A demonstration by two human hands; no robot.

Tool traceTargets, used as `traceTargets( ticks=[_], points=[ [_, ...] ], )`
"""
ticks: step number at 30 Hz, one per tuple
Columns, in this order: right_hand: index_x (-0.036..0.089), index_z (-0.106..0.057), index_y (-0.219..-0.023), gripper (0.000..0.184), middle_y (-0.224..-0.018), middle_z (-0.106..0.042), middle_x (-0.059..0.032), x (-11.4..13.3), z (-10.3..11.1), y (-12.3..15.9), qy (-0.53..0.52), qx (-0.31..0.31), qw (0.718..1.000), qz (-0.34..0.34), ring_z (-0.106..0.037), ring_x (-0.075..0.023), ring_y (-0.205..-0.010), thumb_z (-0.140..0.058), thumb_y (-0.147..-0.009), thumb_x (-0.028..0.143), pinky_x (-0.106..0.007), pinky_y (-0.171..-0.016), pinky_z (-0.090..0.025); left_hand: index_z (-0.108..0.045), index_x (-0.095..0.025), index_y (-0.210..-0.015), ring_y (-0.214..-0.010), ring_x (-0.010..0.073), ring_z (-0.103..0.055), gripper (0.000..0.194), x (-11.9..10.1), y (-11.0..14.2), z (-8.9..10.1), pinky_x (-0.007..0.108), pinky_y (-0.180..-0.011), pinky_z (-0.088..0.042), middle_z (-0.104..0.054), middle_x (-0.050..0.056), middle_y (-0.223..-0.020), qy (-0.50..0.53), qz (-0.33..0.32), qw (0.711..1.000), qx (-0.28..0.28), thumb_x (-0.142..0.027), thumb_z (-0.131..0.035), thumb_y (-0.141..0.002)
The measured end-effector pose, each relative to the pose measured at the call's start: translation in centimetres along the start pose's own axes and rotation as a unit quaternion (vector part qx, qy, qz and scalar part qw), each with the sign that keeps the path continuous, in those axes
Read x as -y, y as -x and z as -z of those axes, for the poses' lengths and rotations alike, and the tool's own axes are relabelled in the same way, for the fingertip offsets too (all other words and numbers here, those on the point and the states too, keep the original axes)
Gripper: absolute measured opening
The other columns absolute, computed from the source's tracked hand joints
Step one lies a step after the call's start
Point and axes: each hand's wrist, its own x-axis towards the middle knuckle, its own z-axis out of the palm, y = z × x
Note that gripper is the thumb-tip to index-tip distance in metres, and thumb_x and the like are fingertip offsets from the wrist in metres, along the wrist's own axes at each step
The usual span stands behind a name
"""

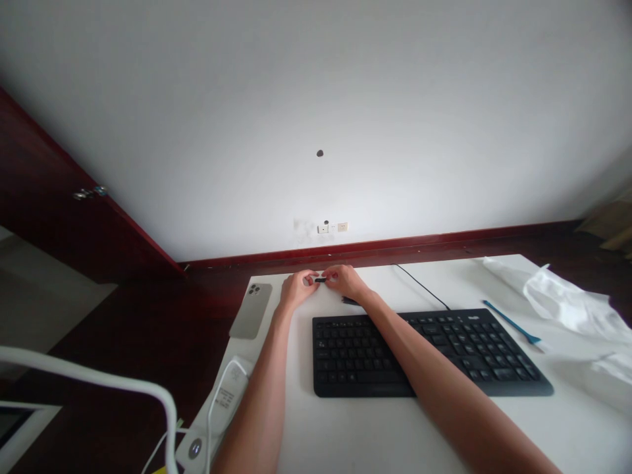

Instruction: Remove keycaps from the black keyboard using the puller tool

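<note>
Head view looks forward and down over a white tabletop (345,428) standing against a pale wall (316,99) with a dark red skirting board (385,245) and small white wall sockets (332,227). A dark red door (49,184) fills the view at 9 o'clock. On the tabletop, a black keyboard (419,352) lies at 6 o'clock from the hands, its thin black cable (422,288) running toward 12 o'clock. Crumpled white plastic (567,303) lies at 3 o'clock from the keyboard, a slim blue tool (511,322) just beside it. A white power adapter (232,388) sits near the tabletop's edge at 8 o'clock from the hands. A smartphone (251,311) lies back up at 9 o'clock from them, three camera lenses showing. The left hand (296,288) and right hand (345,282) are together near the tabletop's far edge, their fingertips clamped on a small black object (320,280) between them. A small dark item (349,301) lies just below the right hand, at 6 o'clock.
</note>
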Motion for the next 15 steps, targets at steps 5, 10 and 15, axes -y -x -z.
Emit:
traceTargets(
  ticks=[5, 10, 15],
  points=[
    [0.019, -0.073, -0.123, 0.044, -0.093, -0.079, -0.0044, 0.2, 0.5, 0.2, 0.004, 0.006, 1.0, -0.006, -0.073, -0.0209, -0.087, -0.075, -0.078, 0.015, -0.028, -0.081, -0.053, -0.067, -0.035, -0.13, -0.074, 0.013, -0.065, 0.055, 0.0, 0.4, 0.0, 0.022, -0.07, -0.045, -0.072, -0.006, -0.084, 0.057, -0.002, 0.998, -0.004, -0.03, -0.078, -0.077],
    [0.019, -0.07, -0.127, 0.043, -0.101, -0.079, -0.0078, 1.0, 3.1, 0.5, 0.053, 0.005, 0.999, -0.011, -0.074, -0.0241, -0.094, -0.077, -0.087, 0.031, -0.032, -0.083, -0.053, -0.064, -0.031, -0.133, -0.069, 0.0121, -0.06, 0.051, -0.3, 1.0, 0.4, 0.022, -0.072, -0.046, -0.067, -0.006, -0.079, 0.095, -0.014, 0.995, -0.032, -0.044, -0.072, -0.084],
    [0.02, -0.078, -0.106, 0.021, -0.098, -0.079, -0.0075, 1.4, 5.9, 3.5, 0.082, 0.015, 0.997, 0.003, -0.074, -0.0239, -0.09, -0.072, -0.091, 0.033, -0.031, -0.08, -0.052, -0.07, -0.025, -0.124, -0.069, 0.0132, -0.059, 0.038, -0.1, 1.6, 0.7, 0.022, -0.07, -0.045, -0.064, -0.003, -0.076, 0.125, -0.022, 0.99, -0.064, -0.043, -0.06, -0.092]
  ],
)
